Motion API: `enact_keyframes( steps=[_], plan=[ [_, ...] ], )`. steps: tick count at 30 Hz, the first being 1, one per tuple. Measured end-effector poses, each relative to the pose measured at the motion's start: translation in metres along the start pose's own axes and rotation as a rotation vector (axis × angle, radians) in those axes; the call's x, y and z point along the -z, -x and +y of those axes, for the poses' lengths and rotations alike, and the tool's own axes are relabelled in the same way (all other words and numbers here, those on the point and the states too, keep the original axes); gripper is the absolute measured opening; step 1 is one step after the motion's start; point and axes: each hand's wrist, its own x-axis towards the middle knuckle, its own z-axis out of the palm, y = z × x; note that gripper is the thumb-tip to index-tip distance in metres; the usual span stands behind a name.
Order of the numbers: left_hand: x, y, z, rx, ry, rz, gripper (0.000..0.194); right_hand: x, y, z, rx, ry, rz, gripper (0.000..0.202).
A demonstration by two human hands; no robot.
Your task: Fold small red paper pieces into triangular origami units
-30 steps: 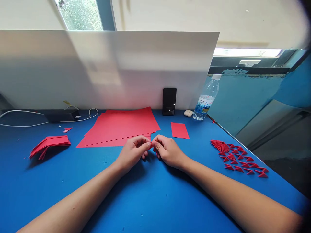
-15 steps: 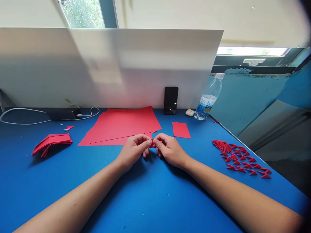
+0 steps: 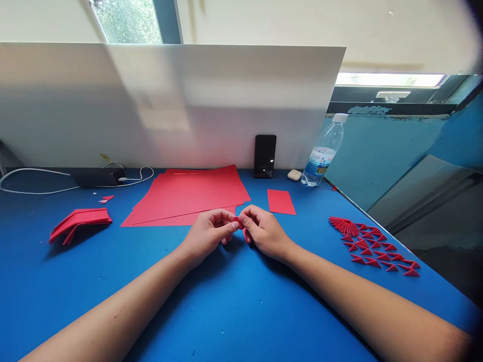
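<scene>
A small folded red paper piece [image 3: 237, 220] is pinched between both hands, above the blue table. My left hand [image 3: 211, 229] grips its left side with thumb and fingers. On the right side, my right hand [image 3: 266, 234] has its thumb and forefinger closed on the same piece, and a bit of red shows below its fingers. The fingers cover most of the paper. Behind the hands lie large red sheets [image 3: 192, 193], with a small red rectangle [image 3: 281, 201] to their right. Several folded red triangles [image 3: 383, 255] lie at the right beside a fanned red bundle [image 3: 344, 226].
A bent stack of red strips [image 3: 81, 217] lies at the left, near small scraps [image 3: 108, 197]. Along the back are a black adapter [image 3: 98, 177] with white cable, an upright phone [image 3: 264, 156], a white earphone case [image 3: 295, 175] and a water bottle [image 3: 320, 158].
The left thumb and fingertips have shifted slightly right, closer to the right hand. More of the red piece's upper edge shows between the hands.
</scene>
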Motion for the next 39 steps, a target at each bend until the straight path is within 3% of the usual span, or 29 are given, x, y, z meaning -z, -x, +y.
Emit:
enact_keyframes(
  steps=[39],
  plan=[
    [0.0001,0.0002,-0.0015,-0.043,0.002,0.065,0.022,0.0007,-0.0003,-0.0052,0.017,0.047,-0.037,0.022]
  ],
)
